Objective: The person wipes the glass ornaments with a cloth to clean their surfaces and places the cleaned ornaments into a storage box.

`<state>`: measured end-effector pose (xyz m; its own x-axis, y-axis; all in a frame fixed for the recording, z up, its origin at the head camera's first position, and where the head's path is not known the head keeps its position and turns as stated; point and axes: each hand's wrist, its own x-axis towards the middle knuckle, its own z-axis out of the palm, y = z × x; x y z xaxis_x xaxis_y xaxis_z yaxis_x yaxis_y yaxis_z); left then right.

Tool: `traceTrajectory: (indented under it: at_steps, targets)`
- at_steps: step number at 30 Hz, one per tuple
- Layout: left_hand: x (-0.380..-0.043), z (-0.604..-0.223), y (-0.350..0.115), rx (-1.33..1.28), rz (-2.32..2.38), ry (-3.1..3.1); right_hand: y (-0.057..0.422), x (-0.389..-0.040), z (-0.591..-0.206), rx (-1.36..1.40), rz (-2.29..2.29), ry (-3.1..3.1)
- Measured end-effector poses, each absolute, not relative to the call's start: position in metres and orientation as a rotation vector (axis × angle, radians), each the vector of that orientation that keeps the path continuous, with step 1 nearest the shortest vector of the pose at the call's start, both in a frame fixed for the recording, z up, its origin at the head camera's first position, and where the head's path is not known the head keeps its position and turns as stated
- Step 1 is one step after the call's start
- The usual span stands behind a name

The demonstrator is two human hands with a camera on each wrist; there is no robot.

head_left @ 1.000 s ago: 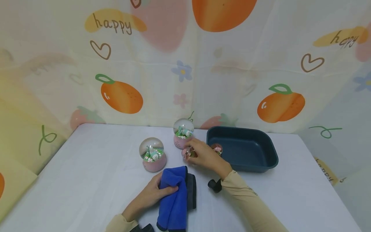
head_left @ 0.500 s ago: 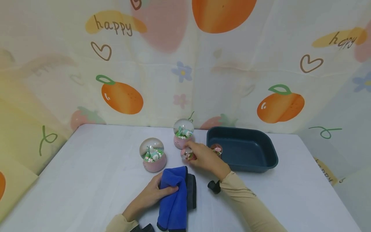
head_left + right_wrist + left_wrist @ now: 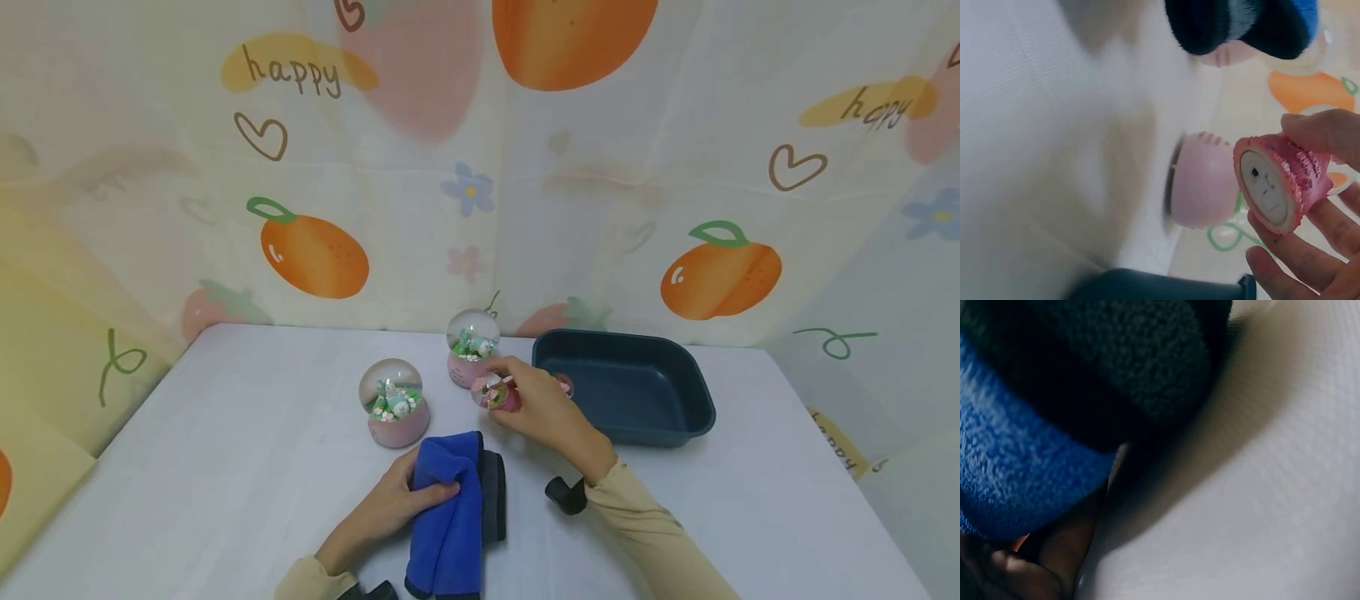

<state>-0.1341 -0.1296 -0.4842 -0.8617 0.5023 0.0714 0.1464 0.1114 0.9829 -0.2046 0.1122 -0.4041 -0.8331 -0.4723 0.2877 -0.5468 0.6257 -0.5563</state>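
My right hand (image 3: 553, 410) pinches a small snow globe (image 3: 504, 393) with a red-pink base. In the right wrist view the globe is tipped sideways above the table, and its round pale underside (image 3: 1264, 187) faces the camera. My left hand (image 3: 386, 504) grips a folded blue and dark grey cloth (image 3: 448, 525) between thumb and fingers, low over the table. The left wrist view is mostly filled by that cloth (image 3: 1022, 469). A larger snow globe (image 3: 472, 343) with a pink base stands just behind the small one. Another large snow globe (image 3: 393, 404) stands to the left.
A dark blue rectangular tray (image 3: 630, 429) stands to the right of my right hand. Another small globe (image 3: 565, 384) shows at its left side, partly hidden by that hand. A white cloth covers the table (image 3: 225, 467), and a fruit-print curtain (image 3: 585, 250) hangs behind.
My right hand has tilted the small snow globe, so more of its red-pink base shows, and the wrist has shifted slightly right. The left hand and cloth have stayed in place.
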Motion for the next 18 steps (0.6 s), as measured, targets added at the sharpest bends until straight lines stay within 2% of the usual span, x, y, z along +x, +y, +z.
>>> traceTrajectory:
  at_steps: [7, 18]
  targets:
    - [-0.134, -0.485, -0.129, 0.639, 1.811, 2.116, 0.128, -0.187, -0.403, 0.793, 1.012, -2.648]
    - [-0.134, -0.483, -0.129, 0.64, 1.834, 2.127, 0.144, -0.166, -0.407, 0.855, 1.07, -2.552]
